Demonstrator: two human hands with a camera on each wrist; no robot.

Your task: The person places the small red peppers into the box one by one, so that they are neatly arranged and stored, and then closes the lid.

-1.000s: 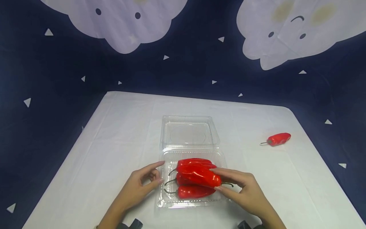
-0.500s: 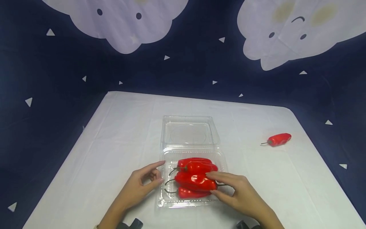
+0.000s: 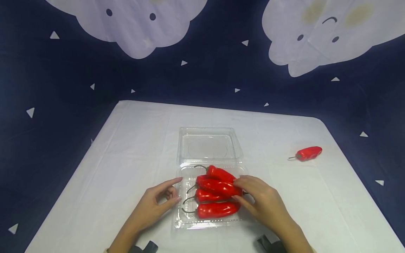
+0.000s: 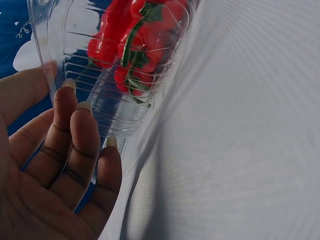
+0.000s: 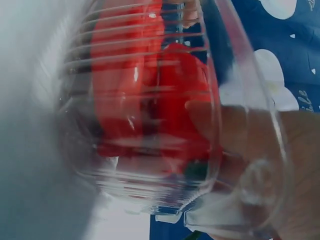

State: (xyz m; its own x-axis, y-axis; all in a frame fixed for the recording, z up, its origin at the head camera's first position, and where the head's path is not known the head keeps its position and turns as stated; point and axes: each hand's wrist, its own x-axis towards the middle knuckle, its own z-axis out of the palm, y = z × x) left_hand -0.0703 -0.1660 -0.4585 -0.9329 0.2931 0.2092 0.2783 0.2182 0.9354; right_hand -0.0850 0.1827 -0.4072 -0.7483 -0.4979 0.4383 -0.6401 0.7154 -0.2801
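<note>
A clear plastic clamshell container (image 3: 186, 225) lies with its lid folded back, several long red peppers in its base. My left hand (image 3: 155, 203) holds its left rim with thumb and fingertips; in the left wrist view the fingers (image 4: 82, 130) curl by the ribbed wall. My right hand (image 3: 264, 198) pinches the stem end of a red pepper (image 3: 218, 186) lying across the others, its stem pointing right. Another pepper (image 3: 219, 173) is tilted behind it, and one (image 3: 218, 210) lies at the front. The right wrist view, blurred, shows peppers (image 5: 120, 90) through the wall.
A lone red pepper (image 3: 309, 153) lies on the white-covered table (image 3: 316, 203) at the right. The raised lid (image 3: 209, 146) spreads out behind the base. Dark blue cloth with cloud prints hangs behind the table (image 3: 205, 77).
My right hand has moved the pepper it pinches backward inside the container. The rear pepper is now tilted, stem toward the back, and the front pepper is uncovered. The left hand stays put.
</note>
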